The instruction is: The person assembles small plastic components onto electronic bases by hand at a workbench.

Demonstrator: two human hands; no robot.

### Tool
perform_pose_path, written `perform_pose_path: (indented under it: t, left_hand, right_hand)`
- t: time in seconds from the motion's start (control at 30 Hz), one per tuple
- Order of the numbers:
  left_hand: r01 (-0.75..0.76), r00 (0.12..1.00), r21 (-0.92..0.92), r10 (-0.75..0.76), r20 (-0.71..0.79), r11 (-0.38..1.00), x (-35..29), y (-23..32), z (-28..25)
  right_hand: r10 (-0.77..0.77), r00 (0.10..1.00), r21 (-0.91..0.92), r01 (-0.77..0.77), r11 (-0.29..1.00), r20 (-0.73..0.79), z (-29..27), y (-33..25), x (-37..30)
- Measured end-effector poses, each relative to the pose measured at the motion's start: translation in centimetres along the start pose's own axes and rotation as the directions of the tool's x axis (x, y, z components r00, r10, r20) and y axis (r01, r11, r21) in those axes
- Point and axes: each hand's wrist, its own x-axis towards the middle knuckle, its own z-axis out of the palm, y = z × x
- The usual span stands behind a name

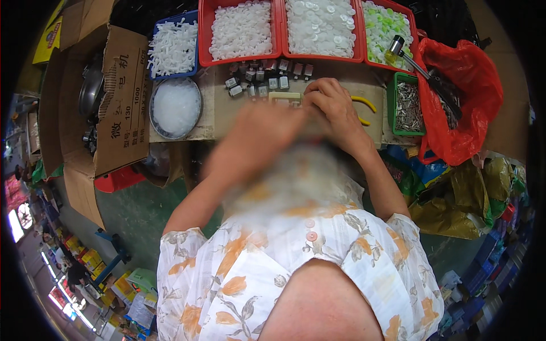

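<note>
My left hand [263, 132] is smeared by motion in front of the bench, its fingers close to those of my right hand. The fingers of my right hand [333, 108] are bent and pressed together at the bench's near edge; what they hold is hidden. Just beyond both hands lies a cream-coloured plastic block [284, 98], partly covered by them. Several small metal motors [263, 91] stand in a loose cluster behind it. To the right of my right hand, yellow curved tool handles [367, 103] stick out, the rest of that tool being hidden.
Red trays [278, 34] of white and green plastic parts line the back. A blue tray [197, 45] and a round metal bowl [199, 116] stand left, beside a cardboard box [133, 113]. At right are a green tray [392, 108], a hammer [421, 69] and a red plastic bag [480, 85].
</note>
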Motion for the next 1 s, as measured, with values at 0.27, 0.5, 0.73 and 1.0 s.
perform_pose_path:
  t: [0.27, 0.5, 0.73, 1.0]
  left_hand:
    - [0.035, 0.999, -0.127, -0.04, -0.035, 0.991, 0.8, -0.5, 0.1]
    - [-0.085, 0.995, -0.038, 0.083, -0.053, 0.996, 0.5, -0.9, 0.7]
    - [-0.12, 0.99, -0.116, 0.11, -0.092, 0.986, 1.2, -1.1, 0.2]
    - [-0.114, 0.977, -0.28, 0.057, -0.206, 0.953, 12.9, 0.2, 1.2]
  right_hand:
    - [0.013, 1.0, -0.039, -0.013, 0.999, -0.004, 0.1, 0.1, -0.3]
    - [-0.086, 0.992, -0.254, 0.061, 0.965, -0.088, 0.8, -0.5, -1.4]
    - [-0.019, 0.948, -0.215, -0.052, 0.975, -0.317, -5.0, 0.9, -2.3]
    - [0.361, 0.834, -0.453, -0.536, 0.713, -0.418, -11.3, 6.4, -8.4]
